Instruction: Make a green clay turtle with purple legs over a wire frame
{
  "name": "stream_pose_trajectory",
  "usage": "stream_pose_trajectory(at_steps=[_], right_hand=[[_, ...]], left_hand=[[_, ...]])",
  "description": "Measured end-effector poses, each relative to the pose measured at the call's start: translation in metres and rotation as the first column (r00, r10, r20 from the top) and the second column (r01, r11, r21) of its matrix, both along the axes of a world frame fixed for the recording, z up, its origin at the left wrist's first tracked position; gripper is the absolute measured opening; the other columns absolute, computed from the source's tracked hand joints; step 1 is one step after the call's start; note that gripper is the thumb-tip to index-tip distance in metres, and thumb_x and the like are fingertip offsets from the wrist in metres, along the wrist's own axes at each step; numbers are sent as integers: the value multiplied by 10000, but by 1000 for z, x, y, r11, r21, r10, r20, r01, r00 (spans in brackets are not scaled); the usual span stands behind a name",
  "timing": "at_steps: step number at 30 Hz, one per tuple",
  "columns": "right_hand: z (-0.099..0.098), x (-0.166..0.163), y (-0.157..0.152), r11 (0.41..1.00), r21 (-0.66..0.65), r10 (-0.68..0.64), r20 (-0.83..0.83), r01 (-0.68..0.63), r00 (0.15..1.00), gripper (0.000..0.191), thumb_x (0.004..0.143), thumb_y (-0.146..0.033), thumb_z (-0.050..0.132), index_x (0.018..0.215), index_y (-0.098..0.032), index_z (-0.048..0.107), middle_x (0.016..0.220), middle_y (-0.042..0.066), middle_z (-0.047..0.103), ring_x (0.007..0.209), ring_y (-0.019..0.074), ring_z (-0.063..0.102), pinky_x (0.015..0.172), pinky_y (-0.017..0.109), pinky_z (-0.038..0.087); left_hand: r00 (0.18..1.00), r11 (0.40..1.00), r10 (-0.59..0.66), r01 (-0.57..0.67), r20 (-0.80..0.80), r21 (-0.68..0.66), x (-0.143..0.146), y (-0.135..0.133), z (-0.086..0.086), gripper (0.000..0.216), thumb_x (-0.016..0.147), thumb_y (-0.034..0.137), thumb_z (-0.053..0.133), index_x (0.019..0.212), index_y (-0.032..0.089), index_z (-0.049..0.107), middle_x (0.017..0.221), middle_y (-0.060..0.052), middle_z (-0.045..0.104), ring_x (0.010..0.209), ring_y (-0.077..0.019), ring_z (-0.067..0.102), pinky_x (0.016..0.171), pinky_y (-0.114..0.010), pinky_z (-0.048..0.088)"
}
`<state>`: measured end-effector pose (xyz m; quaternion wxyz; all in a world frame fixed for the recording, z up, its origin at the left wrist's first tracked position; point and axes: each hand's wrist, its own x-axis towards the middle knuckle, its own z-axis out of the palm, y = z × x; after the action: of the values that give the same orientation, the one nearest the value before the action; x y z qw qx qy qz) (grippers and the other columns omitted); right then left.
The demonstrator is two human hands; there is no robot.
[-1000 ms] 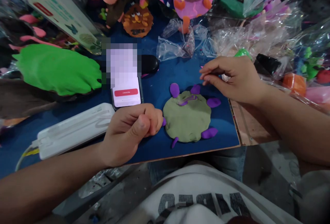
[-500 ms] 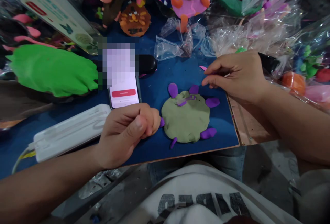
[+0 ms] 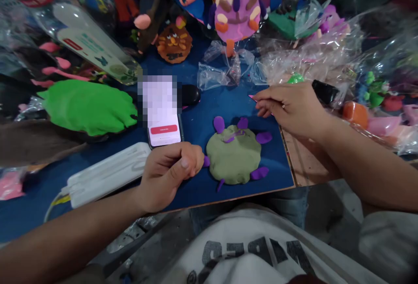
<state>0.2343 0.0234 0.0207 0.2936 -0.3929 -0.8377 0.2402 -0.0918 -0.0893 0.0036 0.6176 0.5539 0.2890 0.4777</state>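
Observation:
An olive-green clay disc [image 3: 233, 155] with small purple lobes round its rim lies on a blue board [image 3: 196, 123]. My left hand [image 3: 170, 173] is curled into a fist just left of the disc, knuckles touching its edge; what it holds, if anything, is hidden. My right hand [image 3: 290, 107] rests beyond the disc's upper right, fingers pinched on a thin pink tool [image 3: 252, 97] whose tip shows at the fingertips.
A phone [image 3: 162, 120] and a white flat case [image 3: 109, 173] lie left of the disc. A large green clay sheet [image 3: 88, 106] sits further left. Clay figures [image 3: 237, 7], crumpled plastic bags [image 3: 225, 68] and clay lumps crowd the back and right. The board's edge ends at right [image 3: 287, 157].
The view has tilted up and pulled back slightly, showing more of the figures behind. My right hand has slid a little left with the pink tool. My left fist has stayed beside the disc.

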Motion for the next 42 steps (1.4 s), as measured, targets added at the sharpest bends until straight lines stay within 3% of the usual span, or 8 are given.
stream_pose_trajectory(at_steps=[4,9,15,19,30,34,38,42], right_hand=[[0,0,2,994,83,68,103,-77,992,173,1060,-381,734,1044,-260,856,928,39,844,839,216,797,800,365,640],[-6,-3,2,979,77,190,17,-191,982,185,1079,-255,671,1131,-256,849,1102,70,836,968,213,801,849,364,649],[-7,-4,-2,983,-20,185,65,-184,981,82,1041,-321,777,1077,-265,824,1039,50,840,916,212,799,809,354,646],[-11,-6,-1,970,28,242,-18,-241,970,94,1026,-293,803,1109,-262,833,1048,62,813,898,198,789,774,336,647],[-17,-12,-1,972,34,233,-35,-232,972,150,1054,-323,762,1155,-293,869,1039,45,843,841,184,793,725,320,647],[-5,-4,4,998,39,59,-2,-58,998,215,1085,-340,680,1213,-302,848,1081,61,856,933,242,808,830,400,654],[5,9,7,989,72,-142,261,127,955,235,1034,-393,730,1201,-245,807,1127,123,824,919,293,770,816,444,619],[-4,16,1,979,157,-185,381,134,906,279,1025,-359,709,1247,-191,736,1095,155,789,910,313,747,806,433,571]], left_hand=[[999,995,-37,39,-22,93,-5,1,-6,299,1088,346,598,828,199,587,644,-2,509,588,-132,460,558,-314,356],[979,946,-169,194,-117,260,-6,10,0,212,1033,298,684,867,202,594,633,2,537,540,-125,468,507,-289,351],[975,952,-164,196,-147,235,-6,16,10,188,1014,266,678,865,219,573,610,12,541,532,-124,484,515,-276,363],[977,953,-150,183,-151,240,-6,17,11,188,1011,267,673,861,218,571,605,9,545,531,-124,489,518,-284,364],[987,956,-107,136,-123,260,-6,17,7,204,988,258,684,820,189,593,598,-4,546,531,-124,491,508,-276,372],[983,958,-18,69,-182,279,-10,13,2,193,1037,287,652,871,188,655,630,-6,608,540,-121,554,520,-253,421],[861,970,170,-59,-480,237,-5,11,17,141,1066,257,686,1146,208,791,828,-34,825,606,-120,696,599,-230,541],[673,940,285,-56,-682,338,10,20,45,275,1080,423,678,989,203,815,804,-33,809,658,-144,707,616,-257,500]])
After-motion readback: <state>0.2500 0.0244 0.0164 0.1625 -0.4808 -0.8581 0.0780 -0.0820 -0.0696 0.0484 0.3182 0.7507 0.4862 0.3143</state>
